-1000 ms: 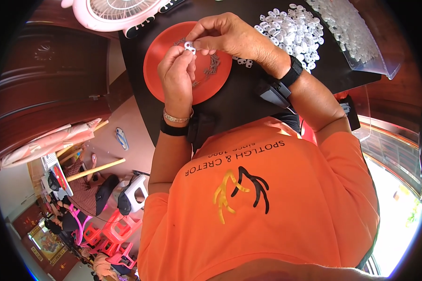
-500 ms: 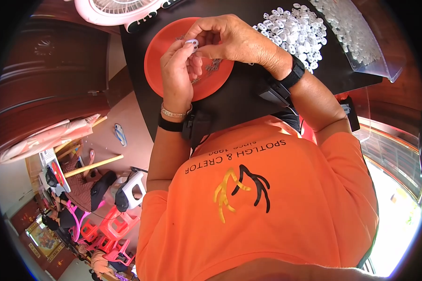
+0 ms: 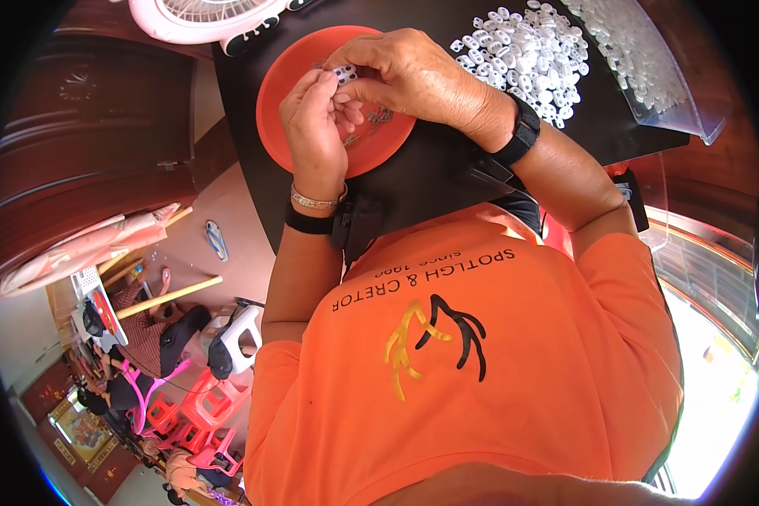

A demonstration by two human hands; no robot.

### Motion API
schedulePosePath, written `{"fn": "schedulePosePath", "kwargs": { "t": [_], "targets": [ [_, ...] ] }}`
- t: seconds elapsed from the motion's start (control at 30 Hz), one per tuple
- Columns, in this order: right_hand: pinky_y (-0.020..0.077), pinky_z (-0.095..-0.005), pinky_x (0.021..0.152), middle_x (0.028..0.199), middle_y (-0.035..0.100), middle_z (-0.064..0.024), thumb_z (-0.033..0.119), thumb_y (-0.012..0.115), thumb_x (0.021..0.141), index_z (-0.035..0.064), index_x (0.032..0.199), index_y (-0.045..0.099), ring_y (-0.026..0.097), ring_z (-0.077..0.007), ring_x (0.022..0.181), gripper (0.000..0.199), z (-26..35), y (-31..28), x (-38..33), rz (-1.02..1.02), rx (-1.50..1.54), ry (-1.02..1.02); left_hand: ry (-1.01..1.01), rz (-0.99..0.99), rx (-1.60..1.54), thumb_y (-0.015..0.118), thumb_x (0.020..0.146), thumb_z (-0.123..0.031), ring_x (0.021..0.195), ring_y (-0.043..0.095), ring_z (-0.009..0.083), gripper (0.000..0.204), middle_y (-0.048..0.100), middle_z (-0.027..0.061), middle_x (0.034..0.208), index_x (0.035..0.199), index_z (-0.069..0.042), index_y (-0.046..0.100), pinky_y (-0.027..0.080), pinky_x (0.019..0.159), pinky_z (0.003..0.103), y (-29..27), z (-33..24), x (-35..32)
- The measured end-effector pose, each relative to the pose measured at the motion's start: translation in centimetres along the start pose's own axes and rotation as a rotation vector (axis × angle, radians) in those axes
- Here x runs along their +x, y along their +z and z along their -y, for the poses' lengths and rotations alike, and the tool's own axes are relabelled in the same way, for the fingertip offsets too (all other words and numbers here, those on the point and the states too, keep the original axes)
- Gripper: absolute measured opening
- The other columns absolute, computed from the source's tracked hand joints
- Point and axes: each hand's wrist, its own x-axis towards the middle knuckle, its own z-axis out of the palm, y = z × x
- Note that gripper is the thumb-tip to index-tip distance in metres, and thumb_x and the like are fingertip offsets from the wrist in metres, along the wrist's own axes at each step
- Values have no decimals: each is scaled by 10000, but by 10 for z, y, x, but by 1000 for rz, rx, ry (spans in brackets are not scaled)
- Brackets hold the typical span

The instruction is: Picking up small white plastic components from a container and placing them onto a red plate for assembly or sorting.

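Over a red-orange basin (image 3: pixel 271 126), both hands meet around a small white plastic piece with dark holes (image 3: pixel 345 74). My left hand (image 3: pixel 314 126) pinches it from the left between thumb and fingers. From the other side, my right hand (image 3: pixel 409 72) closes thumb and forefinger on it. Whether it is one piece or two together, I cannot tell. Small grey metal bits (image 3: pixel 379 120) lie in the basin beneath, partly hidden by my hands. Right of them, a heap of white oval two-holed plastic pieces (image 3: pixel 527 55) spreads on the black table (image 3: pixel 430 156).
A clear plastic tray (image 3: pixel 687 122) of translucent small parts stands at the table's far right. Beyond the far left edge is a pink-and-white fan (image 3: pixel 228 29). Red stools (image 3: pixel 211 405), a white stool (image 3: pixel 243 341) and seated people are on the floor at lower left.
The white piece has turned in my fingers and now shows several dark holes. Both hands have shifted slightly, with my right fingers closer over the piece.
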Motion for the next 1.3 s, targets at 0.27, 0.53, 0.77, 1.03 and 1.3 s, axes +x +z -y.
{"fn": "schedulePosePath", "kwargs": {
  "t": [0.27, 0.53, 0.77, 1.03, 1.3],
  "targets": [
    [539, -292, 571, 789, 673, -106, 147, 707, 806, 31, 1028, 632, 672, -210, 618, 261, 5, 0, -1, -5, -9, -25, 14, -24, 33, 491, 883, -201, 475, 458, 72, 234, 527, 10, 602, 764, -20, 580, 328, 437, 196, -2, -1, -3],
    [548, -301, 618, 827, 678, -102, 153, 710, 801, 33, 1017, 637, 681, -234, 708, 258, 6, 0, -2, -41, -51, -92, 93, -22, 53, 496, 884, -187, 477, 445, 69, 247, 510, 8, 597, 715, -19, 561, 320, 439, 199, 0, 0, -5],
    [551, -266, 600, 874, 692, -62, 125, 743, 785, 42, 1011, 644, 685, -156, 727, 261, 9, 0, 1, -46, 230, 60, 155, -118, 65, 491, 920, -185, 513, 428, 54, 248, 494, -3, 611, 763, -8, 565, 311, 468, 193, 7, -6, -7],
    [540, -299, 661, 869, 678, -104, 119, 759, 750, 44, 960, 652, 680, -244, 755, 248, 7, -4, 0, -132, 92, -72, 223, -57, 147, 451, 953, -180, 530, 412, 57, 266, 473, -8, 620, 762, -25, 553, 298, 484, 204, 5, -7, -7],
    [545, -270, 635, 826, 683, -62, 167, 741, 792, 27, 969, 664, 679, -185, 723, 238, 39, -92, 6, -491, -259, -155, 173, -66, 57, 466, 918, -199, 509, 445, 66, 250, 517, 12, 632, 758, -35, 567, 286, 451, 195, 1, 1, -1]
  ]
}}
